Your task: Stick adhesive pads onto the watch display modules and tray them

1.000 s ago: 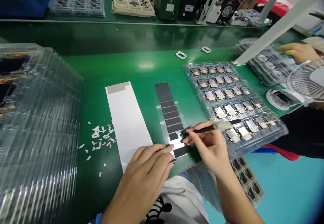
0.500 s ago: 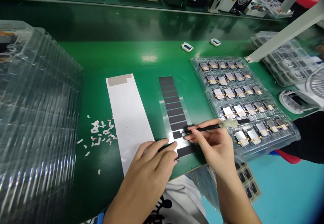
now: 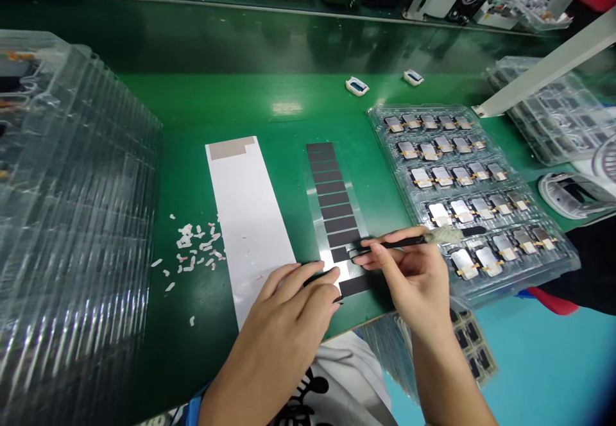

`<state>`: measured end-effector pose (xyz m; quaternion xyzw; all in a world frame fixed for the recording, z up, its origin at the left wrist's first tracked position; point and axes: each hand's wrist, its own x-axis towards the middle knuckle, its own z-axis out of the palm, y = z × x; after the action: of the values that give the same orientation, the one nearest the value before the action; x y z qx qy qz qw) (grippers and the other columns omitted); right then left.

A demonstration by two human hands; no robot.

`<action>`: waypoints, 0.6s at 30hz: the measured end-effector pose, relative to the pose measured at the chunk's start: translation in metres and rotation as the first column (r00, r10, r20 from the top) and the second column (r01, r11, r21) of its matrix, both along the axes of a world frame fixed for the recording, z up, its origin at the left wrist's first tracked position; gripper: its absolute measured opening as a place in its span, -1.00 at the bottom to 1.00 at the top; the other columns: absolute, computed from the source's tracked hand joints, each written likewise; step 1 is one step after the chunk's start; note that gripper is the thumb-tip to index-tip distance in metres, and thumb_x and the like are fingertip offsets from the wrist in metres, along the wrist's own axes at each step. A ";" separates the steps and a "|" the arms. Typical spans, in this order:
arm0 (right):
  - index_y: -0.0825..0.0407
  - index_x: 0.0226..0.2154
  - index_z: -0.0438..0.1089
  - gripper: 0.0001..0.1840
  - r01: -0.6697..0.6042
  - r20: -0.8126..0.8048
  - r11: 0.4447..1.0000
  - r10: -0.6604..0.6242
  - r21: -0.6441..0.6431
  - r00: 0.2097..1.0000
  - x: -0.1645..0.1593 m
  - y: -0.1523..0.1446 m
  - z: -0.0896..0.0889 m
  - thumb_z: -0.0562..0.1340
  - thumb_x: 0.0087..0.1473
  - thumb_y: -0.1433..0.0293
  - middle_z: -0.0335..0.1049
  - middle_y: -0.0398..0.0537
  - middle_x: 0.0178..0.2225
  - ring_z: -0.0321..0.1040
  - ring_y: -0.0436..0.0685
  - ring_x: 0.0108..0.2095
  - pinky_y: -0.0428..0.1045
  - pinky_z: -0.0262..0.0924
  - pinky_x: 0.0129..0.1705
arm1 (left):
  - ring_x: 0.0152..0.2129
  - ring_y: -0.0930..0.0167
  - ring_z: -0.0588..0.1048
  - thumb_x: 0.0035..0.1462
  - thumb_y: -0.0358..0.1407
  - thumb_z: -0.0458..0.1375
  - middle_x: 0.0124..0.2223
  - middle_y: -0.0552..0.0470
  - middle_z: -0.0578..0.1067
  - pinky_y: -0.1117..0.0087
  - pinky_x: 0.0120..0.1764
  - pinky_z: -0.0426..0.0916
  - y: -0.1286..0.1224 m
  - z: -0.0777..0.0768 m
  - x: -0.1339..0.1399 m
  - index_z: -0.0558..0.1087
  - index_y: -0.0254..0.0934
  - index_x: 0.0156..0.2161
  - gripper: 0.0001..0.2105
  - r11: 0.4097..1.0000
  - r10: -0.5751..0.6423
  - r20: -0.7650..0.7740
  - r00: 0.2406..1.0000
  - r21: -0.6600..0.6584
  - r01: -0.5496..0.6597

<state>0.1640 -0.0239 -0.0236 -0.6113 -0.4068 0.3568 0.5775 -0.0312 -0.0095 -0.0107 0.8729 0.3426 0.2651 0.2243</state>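
While the left hand (image 3: 289,310) presses flat on the sticker strip (image 3: 334,211), the right hand (image 3: 409,278) pinches black tweezers (image 3: 399,242); lift the dark patch, seemingly half-peeled, slowly at its corner.

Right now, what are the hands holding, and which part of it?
The right hand pinches black tweezers around the middle. The left hand holds nothing; its fingertips press the strip of dark stickers.
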 end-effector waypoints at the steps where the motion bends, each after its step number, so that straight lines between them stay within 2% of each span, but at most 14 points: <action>1: 0.01 -0.25 0.30 -0.74 0.010 0.004 1.000 -0.010 0.011 1.000 0.000 0.000 0.000 0.40 0.13 0.35 0.55 -0.10 -0.32 0.59 0.09 -0.48 -0.11 0.54 -0.42 | 0.02 0.32 0.50 0.39 -0.46 0.02 0.02 0.04 0.61 0.25 0.03 0.30 0.000 0.000 0.000 0.45 -0.28 -0.19 -0.83 1.000 -0.001 0.003 1.000 -0.001 0.001; 5: 0.00 -0.25 0.28 -0.71 0.063 0.032 0.995 -0.065 0.074 0.997 0.003 0.003 -0.001 0.41 0.11 0.34 0.58 -0.09 -0.36 0.57 0.11 -0.52 -0.08 0.53 -0.47 | -0.03 0.32 0.51 0.36 -0.48 0.06 -0.04 0.01 0.62 0.27 -0.02 0.35 -0.002 -0.002 -0.003 0.46 -0.29 -0.14 -0.86 0.998 0.053 0.077 0.996 -0.049 -0.050; 9: 0.03 -0.27 0.31 -0.72 0.172 0.052 0.974 -0.181 0.147 0.982 0.007 0.003 0.000 0.43 0.08 0.38 0.59 -0.06 -0.37 0.55 0.06 -0.53 -0.11 0.49 -0.50 | -0.29 0.43 0.54 0.24 -0.47 0.22 -0.26 0.09 0.60 0.40 -0.22 0.41 -0.004 -0.001 -0.007 0.52 -0.22 -0.14 -0.86 0.962 0.241 0.265 0.934 -0.192 -0.194; 11: 0.04 -0.28 0.32 -0.74 0.199 0.022 0.959 -0.207 0.201 0.978 0.002 0.002 0.005 0.42 0.08 0.42 0.58 -0.08 -0.38 0.56 0.05 -0.47 -0.13 0.48 -0.46 | -0.38 0.47 0.54 0.20 -0.47 0.25 -0.33 0.14 0.59 0.45 -0.27 0.40 -0.004 0.000 -0.009 0.54 -0.20 -0.17 -0.85 0.943 0.296 0.320 0.900 -0.247 -0.222; 14: 0.03 -0.26 0.30 -0.77 0.155 -0.052 0.941 -0.146 0.300 0.988 -0.018 -0.001 0.017 0.37 0.13 0.49 0.54 -0.13 -0.38 0.59 0.08 -0.36 -0.10 0.53 -0.36 | -0.41 0.51 0.56 0.23 -0.45 0.23 -0.31 0.16 0.62 0.48 -0.27 0.41 -0.004 0.003 -0.012 0.54 -0.16 -0.09 -0.81 0.923 0.336 0.337 0.879 -0.305 -0.236; 18: 0.00 -0.19 0.26 -0.76 -0.010 -0.108 0.909 0.060 0.416 0.992 -0.059 -0.004 0.030 0.26 0.19 0.62 0.51 -0.15 -0.33 0.59 0.06 -0.29 -0.05 0.59 -0.31 | -0.40 0.52 0.57 0.30 -0.42 0.16 -0.24 0.14 0.64 0.51 -0.31 0.40 -0.005 0.006 -0.016 0.52 -0.15 0.00 -0.78 0.908 0.362 0.324 0.874 -0.333 -0.253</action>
<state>0.1054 -0.0277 0.0063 -0.4451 -0.4491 0.3082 0.7108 -0.0468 -0.0150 -0.0048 0.6980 0.4625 0.4097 0.3620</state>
